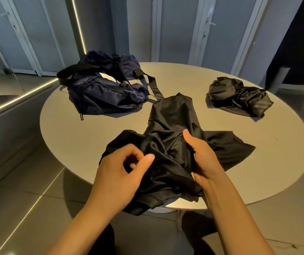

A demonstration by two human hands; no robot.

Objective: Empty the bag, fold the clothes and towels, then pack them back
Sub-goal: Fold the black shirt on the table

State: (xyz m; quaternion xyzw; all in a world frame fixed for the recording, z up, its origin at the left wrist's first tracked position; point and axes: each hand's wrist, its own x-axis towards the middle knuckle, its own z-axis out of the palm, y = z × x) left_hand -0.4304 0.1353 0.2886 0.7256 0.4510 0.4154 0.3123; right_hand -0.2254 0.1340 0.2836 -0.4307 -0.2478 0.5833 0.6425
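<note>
From the head view: a black garment (173,124) lies rumpled on the near half of the round surface (70,137), its near edge spilling over the rim toward the person. The left hand (119,170) has its fingers (134,153) curled in, a tuck of dark cloth pinched against the thumb. The right hand (202,161) holds the bunched middle, thumb on top and fingers buried in the folds, so how they lie I cannot tell. The navy bag (107,91) sits slumped at the far left, one strap reaching the garment's far end. A second black garment (239,97) sits in a crumpled heap far right, well apart.

That fabric shines like satin. I'd judge it light, limp and slippery, likely to slide off any loose hold and unwilling to keep a crease. Best taken at seams, hem or corners with firm pinches, then spread flat before folding.
</note>
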